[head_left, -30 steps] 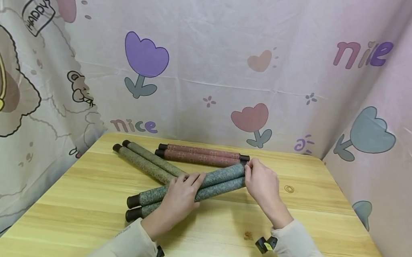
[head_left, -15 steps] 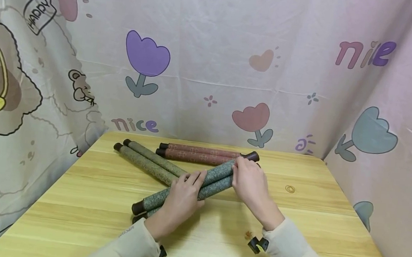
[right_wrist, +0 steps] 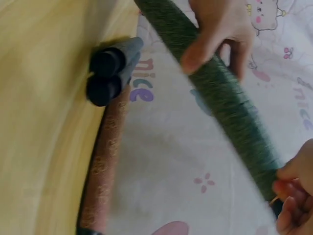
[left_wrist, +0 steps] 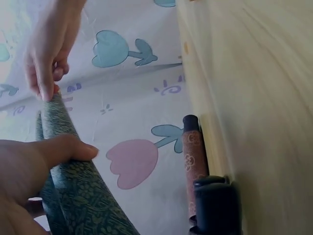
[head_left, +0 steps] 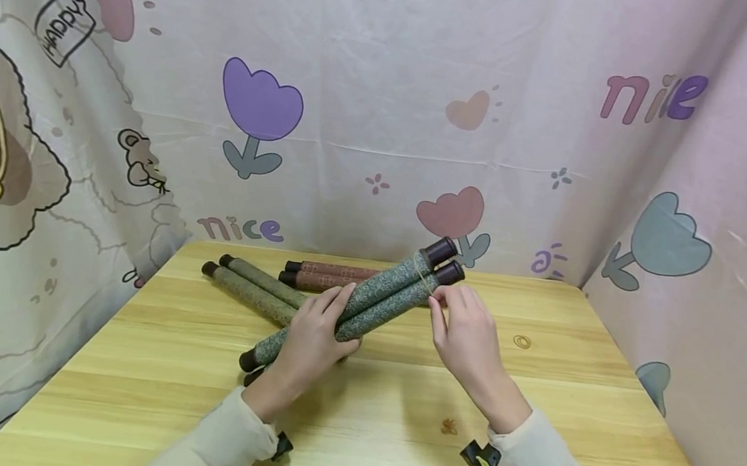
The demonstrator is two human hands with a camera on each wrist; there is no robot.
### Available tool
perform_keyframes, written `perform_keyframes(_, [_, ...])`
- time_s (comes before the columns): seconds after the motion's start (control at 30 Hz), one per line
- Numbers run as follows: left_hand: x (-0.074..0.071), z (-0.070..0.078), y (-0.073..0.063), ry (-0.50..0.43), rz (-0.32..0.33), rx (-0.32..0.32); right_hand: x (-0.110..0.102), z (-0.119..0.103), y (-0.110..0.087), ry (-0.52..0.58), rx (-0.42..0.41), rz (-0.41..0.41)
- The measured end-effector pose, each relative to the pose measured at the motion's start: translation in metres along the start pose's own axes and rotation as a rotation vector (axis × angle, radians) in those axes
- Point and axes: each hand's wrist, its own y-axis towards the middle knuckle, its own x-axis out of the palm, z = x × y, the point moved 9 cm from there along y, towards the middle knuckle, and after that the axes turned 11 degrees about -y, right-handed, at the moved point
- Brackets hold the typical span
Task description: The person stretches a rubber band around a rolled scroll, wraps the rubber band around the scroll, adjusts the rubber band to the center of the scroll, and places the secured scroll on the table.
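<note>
A blue-green patterned scroll [head_left: 379,286], rolled as a pair with dark brown end knobs, is lifted and tilted with its right end up. Around its middle my left hand [head_left: 312,338] grips it, thumb on the near roll, as the left wrist view also shows on the patterned scroll [left_wrist: 83,191]. Near the right knobs, a thin rubber band [head_left: 424,275] loops across both rolls. My right hand [head_left: 469,332] pinches that band at the near side. In the right wrist view the fingertips of the right hand [right_wrist: 299,188] sit by the scroll's end.
Behind lie an olive scroll pair [head_left: 246,295] at the left and a red scroll pair [head_left: 327,277] at the table's back edge, partly hidden. Loose rubber bands [head_left: 522,342] lie on the right, with a small brownish clump [head_left: 449,426] nearer. A printed curtain surrounds the table [head_left: 595,426].
The blue-green scroll's right end has risen, exposing its knobs. My right hand has shifted from over the rolls to their near side, and the rubber band now shows.
</note>
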Motion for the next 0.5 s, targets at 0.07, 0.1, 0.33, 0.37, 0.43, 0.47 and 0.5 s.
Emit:
perform_keyframes(0.07, [-0.005,0.001,0.001,-0.031,0.039,0.019,-0.003,0.003,-0.004,0.045,-0.023,0.058])
perform_keyframes(0.1, [-0.007,0.001,0.001,-0.043,0.056,0.033,-0.004,0.005,-0.007,0.078,-0.03,0.092])
perform_keyframes(0.33, [-0.016,0.011,0.0,-0.121,0.114,0.104,0.005,0.028,-0.022,0.492,0.1,0.171])
perform_keyframes(0.37, [-0.016,0.012,0.0,-0.124,0.112,0.102,0.01,0.03,-0.023,0.579,0.149,0.144])
perform_keyframes(0.43, [-0.015,0.011,0.001,-0.13,0.101,0.087,0.02,0.033,-0.026,0.721,0.254,0.071])
perform_keyframes(0.47, [-0.014,0.011,0.001,-0.132,0.095,0.077,0.025,0.033,-0.028,0.762,0.299,0.033])
perform_keyframes(0.5, [-0.013,0.01,0.001,-0.13,0.085,0.064,0.028,0.033,-0.03,0.785,0.332,0.001])
